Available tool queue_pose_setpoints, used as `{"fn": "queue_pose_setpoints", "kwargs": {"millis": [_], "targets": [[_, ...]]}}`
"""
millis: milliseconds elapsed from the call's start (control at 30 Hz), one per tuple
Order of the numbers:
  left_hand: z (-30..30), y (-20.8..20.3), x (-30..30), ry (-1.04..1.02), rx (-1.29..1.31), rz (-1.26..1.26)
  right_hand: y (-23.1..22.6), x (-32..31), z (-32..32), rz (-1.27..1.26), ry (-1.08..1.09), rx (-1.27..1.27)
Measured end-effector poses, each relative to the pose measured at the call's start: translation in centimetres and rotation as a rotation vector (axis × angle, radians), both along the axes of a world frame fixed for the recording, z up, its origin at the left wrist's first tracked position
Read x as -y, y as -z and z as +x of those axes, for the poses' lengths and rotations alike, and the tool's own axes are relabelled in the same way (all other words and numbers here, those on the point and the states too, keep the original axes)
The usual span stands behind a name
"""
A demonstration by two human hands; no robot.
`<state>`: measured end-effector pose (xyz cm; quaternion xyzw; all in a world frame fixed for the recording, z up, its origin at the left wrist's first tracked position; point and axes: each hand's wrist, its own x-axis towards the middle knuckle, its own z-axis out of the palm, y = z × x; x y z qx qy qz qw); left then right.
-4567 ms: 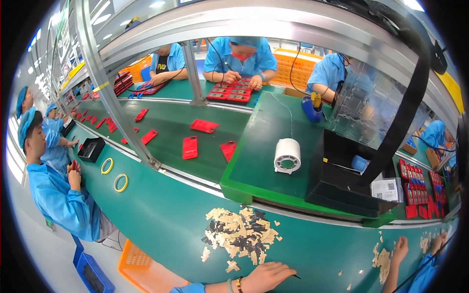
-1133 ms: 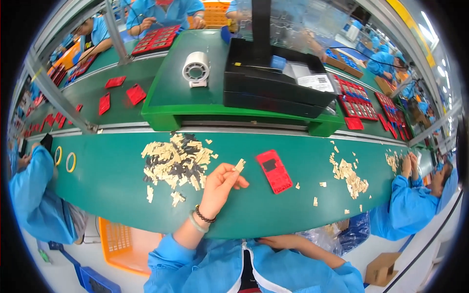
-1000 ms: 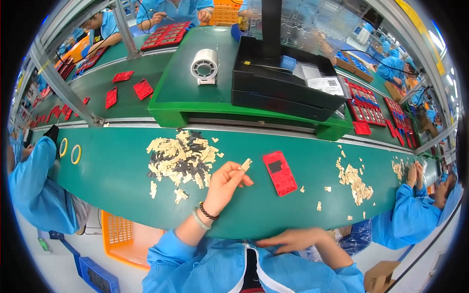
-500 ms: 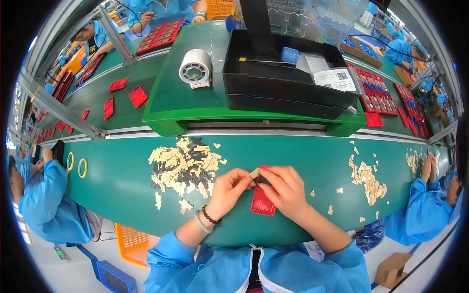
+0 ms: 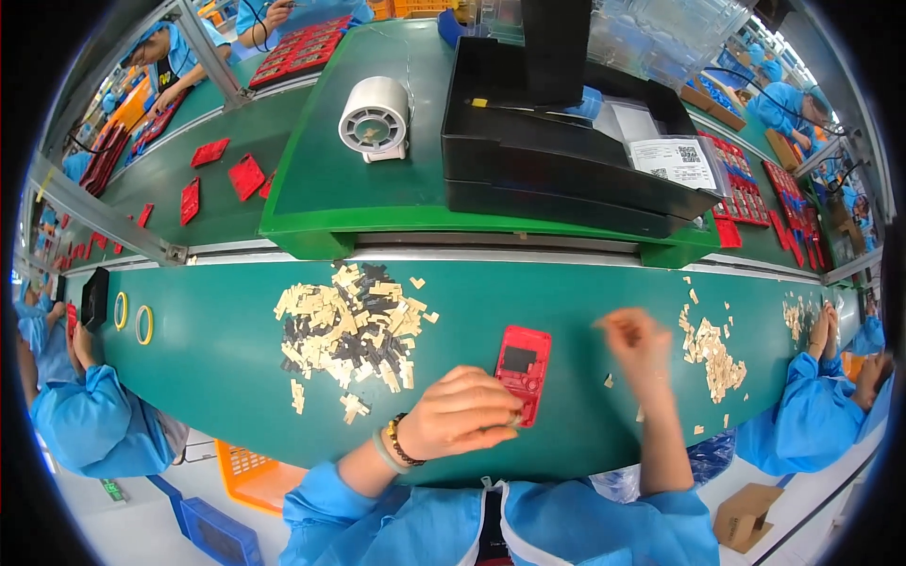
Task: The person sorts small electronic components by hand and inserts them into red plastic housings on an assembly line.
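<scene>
A red plastic casing [image 5: 534, 377] lies open side up on the green table in front of me, with a dark rectangular patch [image 5: 518, 359] in its upper part. Over the casing's lower left edge, my left hand [image 5: 467, 412] has its fingers curled together. Something small may sit at its fingertips; I cannot make it out. My right hand [image 5: 637, 344] is off to the right of the casing, smeared by motion, so its fingers are unclear. To the left lies a heap of small cream and black pieces [image 5: 349, 325]. A looser heap of pale tan pieces [image 5: 714, 358] lies right of my right hand.
A raised green shelf [image 5: 321, 203] at the back carries a white fan [image 5: 374, 123] and a black bin [image 5: 566, 179]. Two yellow tape rings [image 5: 143, 324] lie at the left. Co-workers in blue [image 5: 90, 406] sit at both sides. An orange crate [image 5: 250, 476] stands below.
My hands have parted: the right moved away to the right, the left came lower over the casing. The casing now shows further up and more fully. The view has shifted slightly.
</scene>
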<state>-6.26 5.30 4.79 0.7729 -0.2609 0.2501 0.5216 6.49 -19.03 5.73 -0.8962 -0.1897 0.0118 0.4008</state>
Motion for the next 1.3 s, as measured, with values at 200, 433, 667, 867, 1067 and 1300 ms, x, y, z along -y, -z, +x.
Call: {"fn": "queue_pose_setpoints", "kwargs": {"millis": [200,433,667,867,1067,1300], "targets": [[0.1,-0.2,-0.4,-0.267,0.07,0.255,-0.2,-1.3,-1.5,-0.012,-0.254,0.033],[-0.5,-1.2,-1.3,-0.39,0.181,0.353,0.2,-5.1,-2.6,-0.252,-0.771,0.299],[-1.3,0.6,-0.6,-0.411,0.209,0.45,-0.8,-7.3,-3.3,0.219,-0.692,-0.107],[-0.9,0.0,-1.0,-0.459,0.306,0.444,-2.2,-8.3,-3.0,0.154,-0.743,-0.147],[-1.3,0.1,-0.4,-0.46,0.303,0.432,-2.4,-8.2,-3.3,0.132,-0.781,0.063],[-1.8,0.6,-0.4,-0.44,0.203,0.398,-1.7,-3.4,-5.2,-0.049,-0.569,0.005]]}}
